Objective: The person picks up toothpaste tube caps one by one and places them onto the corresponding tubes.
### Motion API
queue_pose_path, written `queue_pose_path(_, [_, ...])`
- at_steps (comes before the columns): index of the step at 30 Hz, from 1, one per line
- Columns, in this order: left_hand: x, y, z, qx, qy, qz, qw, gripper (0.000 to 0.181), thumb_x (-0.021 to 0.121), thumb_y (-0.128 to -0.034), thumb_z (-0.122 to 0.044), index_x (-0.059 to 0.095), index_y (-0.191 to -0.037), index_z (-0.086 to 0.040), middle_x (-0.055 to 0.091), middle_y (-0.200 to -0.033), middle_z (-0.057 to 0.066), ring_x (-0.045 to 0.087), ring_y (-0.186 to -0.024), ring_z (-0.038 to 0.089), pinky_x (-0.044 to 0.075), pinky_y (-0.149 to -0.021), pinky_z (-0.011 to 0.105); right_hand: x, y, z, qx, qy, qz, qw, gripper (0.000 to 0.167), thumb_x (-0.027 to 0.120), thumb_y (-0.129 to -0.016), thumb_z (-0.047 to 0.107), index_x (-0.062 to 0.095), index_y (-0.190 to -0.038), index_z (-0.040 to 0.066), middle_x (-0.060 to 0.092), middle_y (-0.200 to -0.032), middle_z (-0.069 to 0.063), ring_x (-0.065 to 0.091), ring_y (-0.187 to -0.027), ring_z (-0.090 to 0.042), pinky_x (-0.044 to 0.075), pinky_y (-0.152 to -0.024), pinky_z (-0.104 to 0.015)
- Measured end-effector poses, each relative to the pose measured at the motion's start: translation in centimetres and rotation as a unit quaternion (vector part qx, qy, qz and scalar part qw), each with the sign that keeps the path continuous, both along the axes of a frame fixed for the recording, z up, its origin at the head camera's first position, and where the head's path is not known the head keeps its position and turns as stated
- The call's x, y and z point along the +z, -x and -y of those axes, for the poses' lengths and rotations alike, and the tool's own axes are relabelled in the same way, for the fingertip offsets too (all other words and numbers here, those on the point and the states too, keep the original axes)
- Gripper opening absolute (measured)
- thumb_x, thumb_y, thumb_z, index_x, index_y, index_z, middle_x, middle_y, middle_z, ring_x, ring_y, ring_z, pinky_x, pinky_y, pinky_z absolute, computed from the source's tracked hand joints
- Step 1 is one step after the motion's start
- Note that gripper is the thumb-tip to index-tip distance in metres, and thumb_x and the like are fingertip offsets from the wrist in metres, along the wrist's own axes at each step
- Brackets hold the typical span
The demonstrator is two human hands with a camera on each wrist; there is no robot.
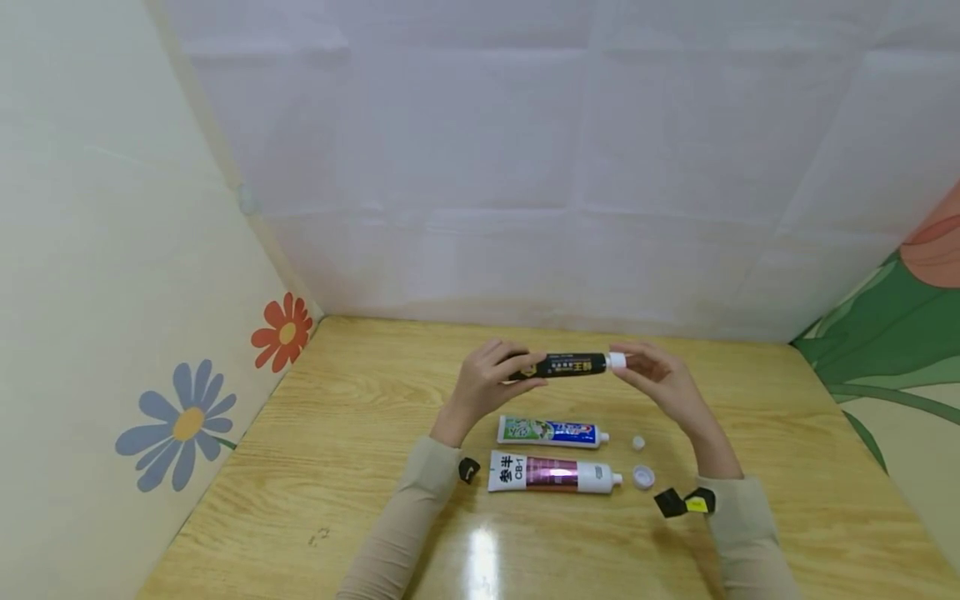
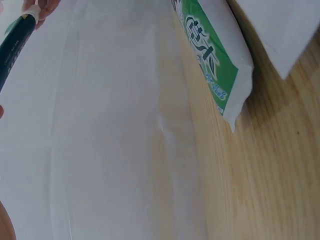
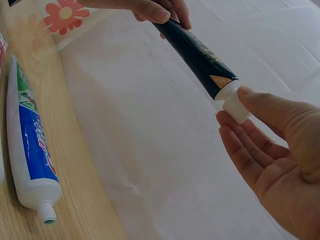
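A black toothpaste tube (image 1: 573, 364) is held level above the table, its white cap (image 1: 617, 360) pointing right. My left hand (image 1: 491, 379) grips its tail end between thumb and fingers. With thumb and fingertips my right hand (image 1: 667, 383) pinches the cap, which sits at the neck, as the right wrist view shows (image 3: 236, 109). Below lie a green and blue tube (image 1: 551, 432) and a white and pink tube (image 1: 553, 473), both with bare nozzles. In the left wrist view only bits of my left hand show at the edge.
A small white cap (image 1: 638, 442) and a larger white cap (image 1: 643, 477) lie on the wooden table (image 1: 337, 467) right of the two tubes. White cloth (image 1: 480, 167) hangs behind the table, and a flower-patterned wall (image 1: 75, 333) stands at the left.
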State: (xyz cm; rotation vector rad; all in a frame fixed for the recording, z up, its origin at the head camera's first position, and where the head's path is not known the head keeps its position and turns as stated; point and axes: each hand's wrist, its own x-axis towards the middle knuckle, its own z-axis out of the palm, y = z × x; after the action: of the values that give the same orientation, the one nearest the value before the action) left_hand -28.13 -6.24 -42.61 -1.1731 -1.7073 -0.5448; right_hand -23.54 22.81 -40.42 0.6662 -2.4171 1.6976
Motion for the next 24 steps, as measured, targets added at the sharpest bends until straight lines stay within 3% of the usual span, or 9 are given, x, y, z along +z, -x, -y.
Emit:
queue_pose_path(17, [-0.03, -0.05, -0.13, -0.004, -0.005, -0.003, 1.0000, 0.041, 0.076, -0.0737, -0.035, 0.069, -0.109, -0.015, 0.066, -0.089, 0.002, 0.054, -0.070, 0.010, 0.044, -0.062, 0.019, -0.06, -0.07, 0.34, 0.003, -0.006, -0.001, 1.0000, 0.037, 0.062, -0.089, 0.014, 0.056, -0.124, 0.003, 0.059, -0.121, -0.005, 0.060, -0.097, -0.007, 0.051, -0.081, -0.021])
queue_pose_path(20, [-0.02, -0.05, -0.14, -0.005, -0.004, -0.004, 1.0000, 0.041, 0.076, -0.0736, -0.035, 0.069, -0.109, -0.015, 0.066, -0.089, 0.002, 0.054, -0.070, 0.010, 0.044, -0.062, 0.019, -0.11, -0.09, 0.33, -0.004, -0.010, 0.004, 0.9999, 0.035, 0.062, -0.089, 0.016, 0.058, -0.123, 0.008, 0.059, -0.121, -0.007, 0.060, -0.096, -0.006, 0.051, -0.081, -0.021])
queue_pose_path(24, [0.10, -0.16, -0.15, -0.005, -0.001, -0.007, 1.0000, 0.041, 0.076, -0.0732, -0.036, 0.069, -0.108, -0.015, 0.065, -0.089, 0.001, 0.053, -0.070, 0.010, 0.043, -0.062, 0.019, 0.77, -0.79, 0.68, -0.009, -0.016, 0.011, 0.9998, 0.035, 0.060, -0.090, 0.014, 0.058, -0.123, 0.005, 0.059, -0.119, -0.017, 0.062, -0.094, -0.011, 0.051, -0.080, -0.021])
